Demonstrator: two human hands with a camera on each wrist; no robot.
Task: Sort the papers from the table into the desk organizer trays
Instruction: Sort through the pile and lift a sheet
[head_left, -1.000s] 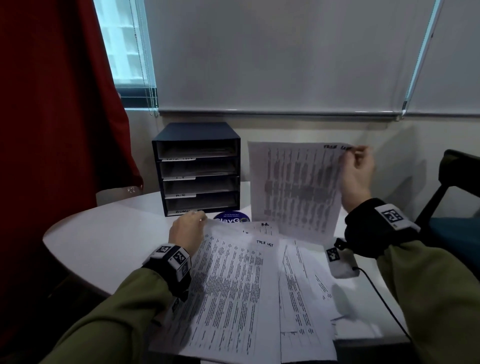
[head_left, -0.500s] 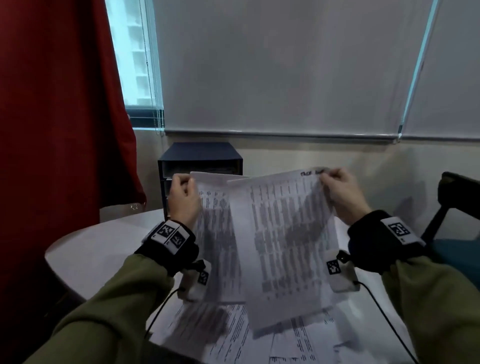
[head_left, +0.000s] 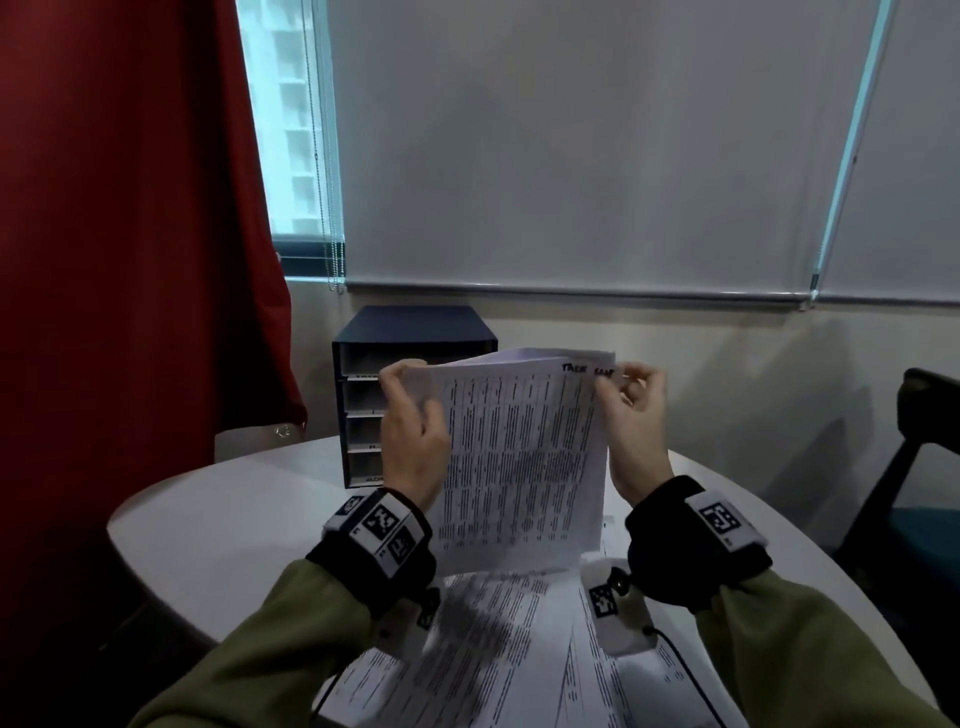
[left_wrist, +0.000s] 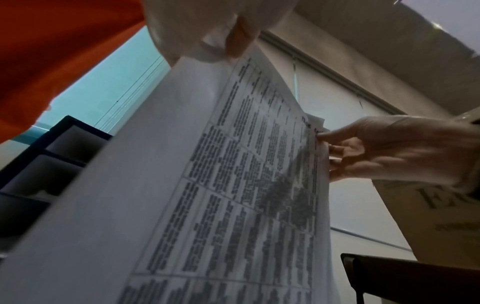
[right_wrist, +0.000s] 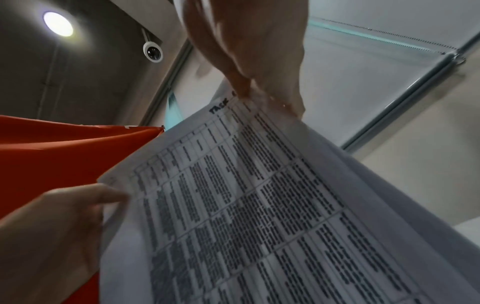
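Both hands hold printed sheets (head_left: 519, 457) upright in front of me, above the table. My left hand (head_left: 410, 415) pinches their top left corner, and my right hand (head_left: 631, 400) pinches the top right corner beside handwritten words. The left wrist view shows the left hand (left_wrist: 228, 41) on the sheets (left_wrist: 233, 185) with a blank back sheet behind. In the right wrist view my right hand (right_wrist: 249, 78) pinches the printed sheets (right_wrist: 259, 205). The dark desk organizer (head_left: 415, 332) stands behind, its trays partly hidden by the papers.
More printed papers (head_left: 498, 649) lie spread on the round white table (head_left: 218, 519) below my hands. A red curtain (head_left: 130, 234) hangs on the left. A dark chair (head_left: 914, 467) stands at the right. Closed blinds cover the window behind.
My left hand lifted a sheet from the pile and brought it behind the sheet in my right hand. The two sheets now line up together, held at both top corners.
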